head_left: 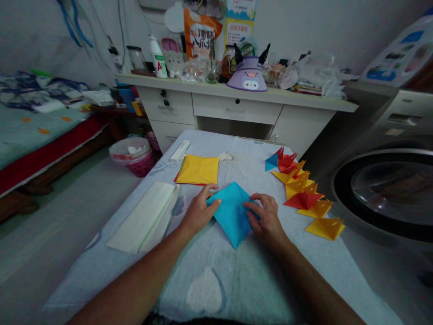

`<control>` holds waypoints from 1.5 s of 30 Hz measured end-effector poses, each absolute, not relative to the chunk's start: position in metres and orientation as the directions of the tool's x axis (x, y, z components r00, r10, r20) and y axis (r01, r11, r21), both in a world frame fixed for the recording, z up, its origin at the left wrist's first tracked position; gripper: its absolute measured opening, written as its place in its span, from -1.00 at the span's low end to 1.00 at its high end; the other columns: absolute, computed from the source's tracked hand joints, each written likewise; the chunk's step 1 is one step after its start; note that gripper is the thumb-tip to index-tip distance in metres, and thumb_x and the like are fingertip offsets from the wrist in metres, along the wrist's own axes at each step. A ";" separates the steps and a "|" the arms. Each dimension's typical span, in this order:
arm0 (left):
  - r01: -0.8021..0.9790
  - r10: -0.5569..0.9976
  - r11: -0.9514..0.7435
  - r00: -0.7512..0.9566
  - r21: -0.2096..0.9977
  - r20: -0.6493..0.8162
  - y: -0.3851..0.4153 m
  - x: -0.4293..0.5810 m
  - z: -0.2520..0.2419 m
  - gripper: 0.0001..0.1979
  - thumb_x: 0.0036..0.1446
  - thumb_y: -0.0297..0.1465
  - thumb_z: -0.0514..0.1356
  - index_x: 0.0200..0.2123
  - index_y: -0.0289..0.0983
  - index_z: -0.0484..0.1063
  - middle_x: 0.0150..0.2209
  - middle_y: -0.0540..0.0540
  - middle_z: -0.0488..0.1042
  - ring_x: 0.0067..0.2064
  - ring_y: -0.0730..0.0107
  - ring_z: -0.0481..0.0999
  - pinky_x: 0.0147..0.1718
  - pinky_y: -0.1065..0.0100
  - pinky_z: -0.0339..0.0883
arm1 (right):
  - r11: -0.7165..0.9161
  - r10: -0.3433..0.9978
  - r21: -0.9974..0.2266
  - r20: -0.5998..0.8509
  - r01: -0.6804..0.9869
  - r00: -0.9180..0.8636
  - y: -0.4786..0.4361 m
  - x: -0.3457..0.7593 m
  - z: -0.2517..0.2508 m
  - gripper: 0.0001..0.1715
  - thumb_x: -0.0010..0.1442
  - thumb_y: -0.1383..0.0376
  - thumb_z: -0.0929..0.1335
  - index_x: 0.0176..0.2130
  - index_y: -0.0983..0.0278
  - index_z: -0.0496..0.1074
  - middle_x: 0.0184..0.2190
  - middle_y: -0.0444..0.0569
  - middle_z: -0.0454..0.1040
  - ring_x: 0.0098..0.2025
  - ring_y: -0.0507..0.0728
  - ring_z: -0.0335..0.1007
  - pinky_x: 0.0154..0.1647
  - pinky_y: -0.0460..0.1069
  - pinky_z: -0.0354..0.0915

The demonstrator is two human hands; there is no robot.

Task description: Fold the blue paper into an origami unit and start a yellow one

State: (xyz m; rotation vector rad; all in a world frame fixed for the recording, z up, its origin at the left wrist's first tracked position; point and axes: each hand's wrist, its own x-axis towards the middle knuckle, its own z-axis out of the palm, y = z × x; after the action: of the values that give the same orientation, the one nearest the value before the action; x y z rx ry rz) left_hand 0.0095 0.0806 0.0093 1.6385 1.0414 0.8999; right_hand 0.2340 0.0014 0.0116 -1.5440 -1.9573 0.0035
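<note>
A square of blue paper lies turned like a diamond on the cloth-covered table, faint creases across it. My left hand pinches its left corner between thumb and fingers. At the right corner, my right hand has its fingers bent over the edge, the thumb partly hidden. Beyond the left hand rests a stack of yellow paper squares with a red edge showing underneath. Several folded paper pieces in yellow, red and blue stand in a row along the right side.
White folded sheets lie at the left, with a narrow white box farther back. A crumpled white scrap sits near the stack. Behind the table is a cluttered white desk; a washing machine stands at the right, a pink bin left.
</note>
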 end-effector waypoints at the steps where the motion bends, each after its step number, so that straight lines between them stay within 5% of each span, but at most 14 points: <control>1: 0.224 0.923 -0.177 0.376 0.958 0.083 0.079 0.008 0.011 -0.59 0.09 -0.39 0.15 0.04 -0.19 0.25 -0.39 0.08 0.36 -0.43 0.48 0.39 -0.47 0.50 0.21 | 0.327 0.874 -0.361 0.467 0.873 -0.134 0.001 0.231 0.012 -0.70 0.21 0.37 0.31 -0.08 0.13 0.49 0.00 0.06 0.34 0.10 0.30 0.16 0.09 0.27 0.13; 7: 0.172 0.891 -0.157 0.450 0.973 0.064 0.076 0.004 0.015 -0.51 -0.09 -0.54 0.08 -0.01 -0.18 0.21 -0.35 0.09 0.37 -0.48 0.53 0.32 -0.53 0.53 0.15 | 0.373 0.871 -0.307 0.442 0.875 -0.216 0.002 0.227 0.009 -0.64 0.20 0.39 0.31 -0.05 0.07 0.52 0.02 0.04 0.33 0.12 0.31 0.13 0.12 0.31 0.08; 15: 0.385 0.870 -0.201 0.493 0.901 -0.017 0.081 -0.002 0.017 -0.80 -0.03 -0.47 0.11 -0.28 -0.25 0.42 -0.56 0.13 0.22 -0.57 0.55 0.15 -0.59 0.50 -0.02 | 0.377 0.886 -0.300 0.391 0.876 -0.247 0.004 0.227 0.008 -0.64 0.19 0.34 0.34 -0.03 0.07 0.53 0.02 0.06 0.34 0.11 0.33 0.12 0.12 0.32 0.05; 22: 0.362 0.885 -0.196 0.466 0.912 0.005 0.081 -0.001 0.015 -0.73 0.01 -0.40 0.18 -0.15 -0.23 0.43 -0.56 0.13 0.25 -0.56 0.50 0.22 -0.58 0.50 0.05 | 0.371 0.899 -0.297 0.353 0.880 -0.260 0.004 0.224 0.010 -0.66 0.20 0.29 0.35 -0.02 0.09 0.53 0.02 0.08 0.35 0.07 0.32 0.15 0.10 0.30 0.08; 29: 0.265 0.885 -0.247 0.453 0.932 0.106 0.080 0.001 0.011 -0.62 0.07 -0.39 0.21 -0.01 -0.24 0.36 -0.27 -0.02 0.51 -0.36 0.41 0.46 -0.39 0.45 0.26 | 0.376 0.911 -0.319 0.297 0.870 -0.285 0.004 0.224 0.009 -0.64 0.20 0.29 0.35 0.00 0.15 0.51 0.00 0.11 0.39 0.04 0.31 0.20 0.07 0.29 0.12; 37: 0.462 0.874 -0.404 0.449 0.790 0.184 0.073 0.001 0.022 -0.73 0.13 -0.38 0.18 -0.08 -0.20 0.47 -0.31 0.00 0.55 -0.39 0.39 0.47 -0.34 0.40 0.31 | 0.367 0.916 -0.331 0.290 0.870 -0.276 0.004 0.225 0.009 -0.59 0.20 0.25 0.36 0.06 0.14 0.46 0.05 0.10 0.38 0.05 0.32 0.20 0.09 0.28 0.11; 45: 0.459 0.860 -0.450 0.454 0.766 0.233 0.072 0.001 0.022 -0.86 0.14 -0.41 0.18 -0.23 -0.22 0.50 -0.33 0.00 0.56 -0.40 0.40 0.48 -0.31 0.39 0.33 | 0.363 0.910 -0.323 0.326 0.874 -0.257 0.003 0.225 0.009 -0.64 0.21 0.23 0.36 0.02 0.11 0.49 0.10 0.06 0.36 0.10 0.33 0.15 0.13 0.30 0.07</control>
State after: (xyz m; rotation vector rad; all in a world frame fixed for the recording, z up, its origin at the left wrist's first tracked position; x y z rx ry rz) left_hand 0.0010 0.0721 0.0221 2.0809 1.0964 0.8287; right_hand 0.2245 0.0031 0.0091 -1.5470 -2.1757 0.1049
